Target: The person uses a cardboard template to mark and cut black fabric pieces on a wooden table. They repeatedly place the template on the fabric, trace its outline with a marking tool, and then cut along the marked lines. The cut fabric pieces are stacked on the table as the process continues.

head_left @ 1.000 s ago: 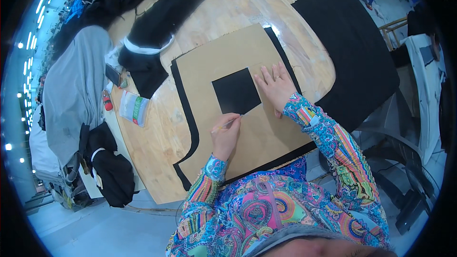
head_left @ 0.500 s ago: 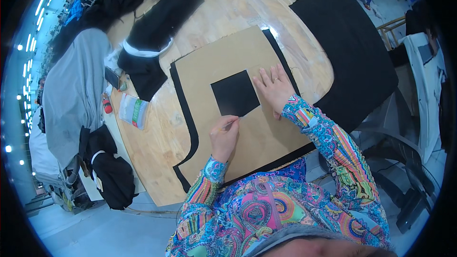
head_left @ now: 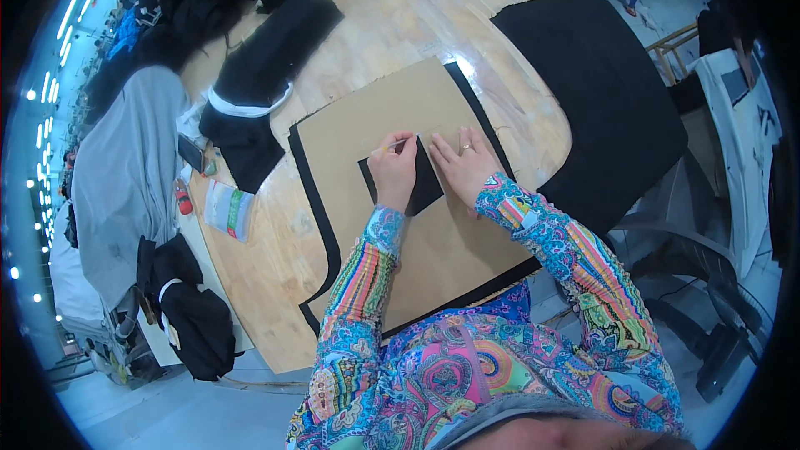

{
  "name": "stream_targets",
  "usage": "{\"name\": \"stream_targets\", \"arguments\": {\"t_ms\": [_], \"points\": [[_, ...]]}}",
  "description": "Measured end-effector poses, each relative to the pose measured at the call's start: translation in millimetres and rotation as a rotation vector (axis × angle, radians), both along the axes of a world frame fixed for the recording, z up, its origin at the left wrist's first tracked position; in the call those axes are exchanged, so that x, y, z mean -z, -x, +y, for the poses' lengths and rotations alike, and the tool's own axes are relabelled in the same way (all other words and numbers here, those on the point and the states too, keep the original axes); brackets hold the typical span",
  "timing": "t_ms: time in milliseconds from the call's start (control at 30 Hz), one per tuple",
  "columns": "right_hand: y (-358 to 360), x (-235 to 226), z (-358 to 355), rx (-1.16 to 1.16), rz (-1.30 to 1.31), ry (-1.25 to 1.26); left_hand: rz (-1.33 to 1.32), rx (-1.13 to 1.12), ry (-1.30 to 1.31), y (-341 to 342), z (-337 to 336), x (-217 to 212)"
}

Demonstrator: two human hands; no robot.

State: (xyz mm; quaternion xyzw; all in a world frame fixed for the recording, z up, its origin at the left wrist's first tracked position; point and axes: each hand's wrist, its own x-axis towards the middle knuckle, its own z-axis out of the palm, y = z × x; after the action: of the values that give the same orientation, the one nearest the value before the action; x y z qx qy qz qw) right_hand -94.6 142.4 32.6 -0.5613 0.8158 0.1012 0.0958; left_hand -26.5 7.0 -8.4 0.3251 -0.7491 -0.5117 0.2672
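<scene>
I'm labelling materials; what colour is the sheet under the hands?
The sheet is tan; head view.

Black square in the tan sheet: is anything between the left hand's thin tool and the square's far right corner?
Nothing visible: the left hand holds the thin tool near that corner of the black square. The right hand lies on the tan sheet beside it, not over it.

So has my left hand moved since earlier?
Yes: your left hand moved away from you, from the near edge of the black square to its far-right corner.
</scene>
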Motion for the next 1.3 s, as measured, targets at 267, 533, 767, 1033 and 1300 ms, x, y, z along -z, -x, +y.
{"name": "stream_targets", "arguments": {"t_ms": [267,533,767,1033,1300], "points": [[3,-1,4,-0.009,-0.008,0.014,-0.078,0.005,0.168,3,3,-2],[2,-4,2,-0.005,-0.025,0.002,-0.079,0.023,0.248,3,2,1],[3,2,3,-0.004,-0.002,0.018,-0.058,0.178,0.449,-16,21,-12],[2,4,3,-0.003,-0.015,0.028,-0.135,0.379,0.438,-57,51,-28],[3,5,3,0.008,-0.024,0.002,-0.118,0.272,0.175,-47,40,-22]]}}
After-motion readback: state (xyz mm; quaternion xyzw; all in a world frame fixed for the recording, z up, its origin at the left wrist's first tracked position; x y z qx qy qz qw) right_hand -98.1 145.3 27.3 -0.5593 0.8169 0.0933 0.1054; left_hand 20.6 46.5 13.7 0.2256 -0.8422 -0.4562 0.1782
